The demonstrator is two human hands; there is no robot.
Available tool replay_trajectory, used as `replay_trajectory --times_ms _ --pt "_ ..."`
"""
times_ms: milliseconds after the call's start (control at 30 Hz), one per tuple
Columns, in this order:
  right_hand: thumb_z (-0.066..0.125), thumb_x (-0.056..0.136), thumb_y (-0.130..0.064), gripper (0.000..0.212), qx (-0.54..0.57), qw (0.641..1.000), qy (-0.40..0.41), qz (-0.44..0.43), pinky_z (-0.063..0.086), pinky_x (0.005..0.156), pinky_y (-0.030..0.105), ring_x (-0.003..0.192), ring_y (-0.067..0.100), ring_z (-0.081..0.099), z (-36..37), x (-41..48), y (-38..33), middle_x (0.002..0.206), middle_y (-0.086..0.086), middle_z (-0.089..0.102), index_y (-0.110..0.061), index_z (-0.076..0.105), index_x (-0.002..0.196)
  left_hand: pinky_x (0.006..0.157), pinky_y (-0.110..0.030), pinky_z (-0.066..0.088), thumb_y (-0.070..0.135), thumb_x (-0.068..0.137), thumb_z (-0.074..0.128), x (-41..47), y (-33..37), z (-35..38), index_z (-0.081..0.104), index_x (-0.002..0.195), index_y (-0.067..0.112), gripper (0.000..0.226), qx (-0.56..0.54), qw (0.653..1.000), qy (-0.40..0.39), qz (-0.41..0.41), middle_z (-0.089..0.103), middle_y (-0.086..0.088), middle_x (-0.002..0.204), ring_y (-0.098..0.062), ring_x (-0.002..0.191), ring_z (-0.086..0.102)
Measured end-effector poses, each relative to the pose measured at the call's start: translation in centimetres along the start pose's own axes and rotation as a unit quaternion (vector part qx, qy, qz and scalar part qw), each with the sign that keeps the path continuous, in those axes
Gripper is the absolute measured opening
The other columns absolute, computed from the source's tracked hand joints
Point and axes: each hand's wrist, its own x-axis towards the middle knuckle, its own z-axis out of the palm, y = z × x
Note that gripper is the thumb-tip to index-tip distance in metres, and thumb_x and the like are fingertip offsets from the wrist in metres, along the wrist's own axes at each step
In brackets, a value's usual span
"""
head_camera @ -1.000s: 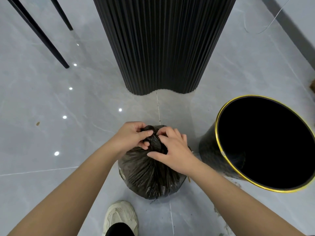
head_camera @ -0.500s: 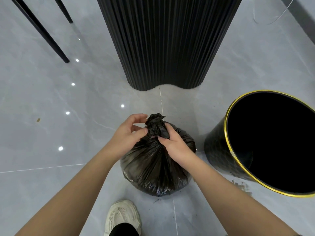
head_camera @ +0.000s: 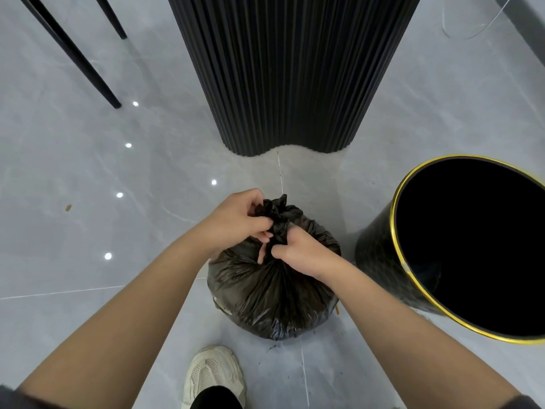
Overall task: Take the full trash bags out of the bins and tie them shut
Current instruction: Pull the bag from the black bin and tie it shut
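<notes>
Grey tiled floor point(head_camera: 73, 246) is carrying the black trash bag point(head_camera: 271, 305), which is sitting just left of the gold-rimmed bin point(head_camera: 372, 261). The left hand point(head_camera: 236, 221) and right hand point(head_camera: 300, 252) are both pinching its twisted neck; pulling unevenly is likely risking the knot slipping or the thin plastic tearing.

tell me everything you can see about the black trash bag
The trash bag is black, thin glossy plastic, creased all over, full and rounded. It sits upright on the grey tiled floor, out of the bin that stands just to its right. Its top is gathered into a twisted neck. The left hand pinches the neck near its tip and the right hand grips it lower down.
</notes>
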Motion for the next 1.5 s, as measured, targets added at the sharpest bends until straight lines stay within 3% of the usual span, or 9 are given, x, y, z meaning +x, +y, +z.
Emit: replay_trajectory --times_ms 167,333,467,600,833,1067,1267,1400,1500 --pt "0.040 0.069 -0.027 0.026 -0.048 0.998 0.029 0.021 0.021 0.112 0.053 0.101 0.008 0.057 0.0 1.3 0.8 0.080 -0.022 0.067 -0.023 0.065 0.060 0.067 -0.026 0.052 -0.009 0.073 0.052 -0.3 -0.9 -0.4 0.055 0.098 0.010 0.031 -0.251 0.967 0.039 0.027 0.059 -0.009 0.092 -0.020 0.072 0.058" --pt "0.038 0.073 -0.037 0.024 -0.066 0.996 0.047 0.040 0.028 0.098 0.046 0.078 0.016 0.053 0.2 1.4 0.5 0.062 -0.012 0.059 -0.032 0.061 0.066 0.088 -0.022 0.048 0.029 0.078 0.075 -0.8 -1.0 -0.9 0.043 0.133 0.041 0.065 0.091 0.994 -0.016 0.057 0.054 0.013 0.124 -0.002 0.103 0.058" --pt "0.049 0.085 -0.040 0.024 -0.171 0.983 0.068 0.018 0.024 0.108 0.040 0.108 0.021 0.051 0.4 0.8 0.3 0.097 -0.002 0.064 -0.023 0.061 0.097 0.057 -0.019 0.051 0.006 0.082 0.069 -0.1 -0.2 -0.1 0.067 0.087 0.022 0.016 0.130 0.991 0.028 0.026 0.065 0.000 0.069 0.001 0.055 0.061" --pt "0.061 0.083 -0.041 0.033 -0.286 0.944 0.155 -0.043 0.014 0.109 0.042 0.115 0.012 0.041 0.2 0.6 1.2 0.099 -0.009 0.054 -0.020 0.058 0.109 0.055 -0.020 0.055 -0.005 0.084 0.064 -0.4 1.0 -0.3 0.065 0.077 0.011 0.017 0.034 0.999 0.035 0.002 0.063 -0.004 0.054 -0.009 0.048 0.063" --pt "0.047 0.092 -0.042 0.030 -0.363 0.910 0.190 -0.066 0.023 0.092 0.038 0.101 0.019 0.047 0.6 1.5 2.6 0.090 -0.003 0.057 -0.015 0.059 0.092 0.059 -0.023 0.058 -0.002 0.090 0.056 0.0 -0.9 -0.7 0.060 0.106 0.001 0.016 -0.161 0.975 0.142 -0.060 0.065 -0.018 0.091 -0.014 0.060 0.066" --pt "0.052 0.090 -0.042 0.033 -0.434 0.885 0.164 -0.035 0.024 0.097 0.041 0.106 0.022 0.044 1.5 1.7 4.4 0.102 0.000 0.055 -0.011 0.062 0.097 0.087 -0.024 0.048 0.004 0.083 0.060 -1.1 -2.9 -0.7 0.049 0.127 0.021 0.049 0.143 0.941 0.255 0.171 0.049 0.004 0.126 -0.009 0.109 0.054" --pt "0.051 0.087 -0.040 0.038 -0.440 0.880 0.178 -0.034 0.023 0.092 0.040 0.108 0.022 0.043 2.1 1.9 4.8 0.111 -0.001 0.057 -0.014 0.060 0.113 0.112 -0.041 0.031 0.025 0.079 0.050 -1.0 -4.7 0.5 0.055 0.129 0.020 0.051 0.524 0.797 0.017 0.300 0.053 0.005 0.138 -0.014 0.138 0.037" --pt "0.052 0.086 -0.038 0.040 -0.439 0.883 0.165 -0.020 0.023 0.095 0.042 0.110 0.023 0.041 2.3 1.5 4.9 0.113 0.000 0.055 -0.014 0.058 0.118 0.112 -0.053 0.027 0.029 0.071 0.061 0.3 -6.4 0.3 0.055 0.128 0.019 0.058 0.624 0.742 -0.027 0.246 0.060 -0.002 0.121 -0.023 0.123 0.050" --pt "0.054 0.086 -0.038 0.032 -0.429 0.888 0.163 -0.027 0.023 0.095 0.042 0.110 0.022 0.041 2.4 1.4 4.6 0.110 0.000 0.055 -0.017 0.064 0.108 0.100 -0.048 0.042 0.025 0.071 0.063 0.8 -6.0 0.2 0.065 0.091 0.018 0.022 0.656 0.710 -0.023 0.255 0.059 0.000 0.087 -0.022 0.089 0.057"
